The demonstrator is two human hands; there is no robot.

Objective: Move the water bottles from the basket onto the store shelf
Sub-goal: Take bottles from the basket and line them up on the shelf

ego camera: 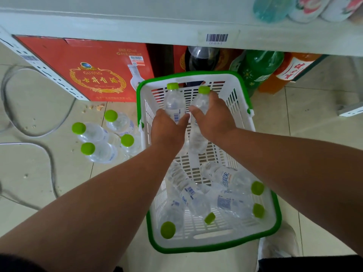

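Note:
A white basket with a green rim (261,240) stands on the floor below the white store shelf (157,26). My left hand (167,128) grips one clear water bottle with a green cap (173,101), held over the basket's far end. My right hand (214,116) grips a second green-capped bottle (203,99) beside it. Several more bottles (227,195) lie on their sides in the near half of the basket. Another group of several green-capped bottles (98,140) stands on the floor left of the basket.
A red gift box (94,71) and large dark, green and orange drink bottles (257,69) sit under the shelf. A grey cable (49,154) loops across the tiled floor at left. Pink-labelled bottles (306,8) are on the shelf at top right.

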